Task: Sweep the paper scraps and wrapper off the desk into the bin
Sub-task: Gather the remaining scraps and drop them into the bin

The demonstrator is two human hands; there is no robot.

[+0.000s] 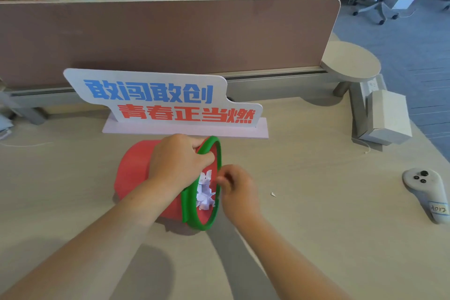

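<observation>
A red bin (132, 173) with a green rim (217, 146) lies tipped on its side on the desk, its mouth facing right. My left hand (176, 161) grips the top of the rim. Several white paper scraps (205, 191) sit inside the mouth. My right hand (237, 191) is at the mouth's right edge, fingers curled and pinched toward the scraps; whether it holds any paper is unclear. One small white scrap (273, 194) lies on the desk to the right of that hand. No wrapper is visible.
A white sign (160, 97) with blue and red characters stands just behind the bin. A pink partition (170, 34) closes the desk's back. A grey controller (425, 192) lies at the right edge, a grey box (387, 117) at the back right.
</observation>
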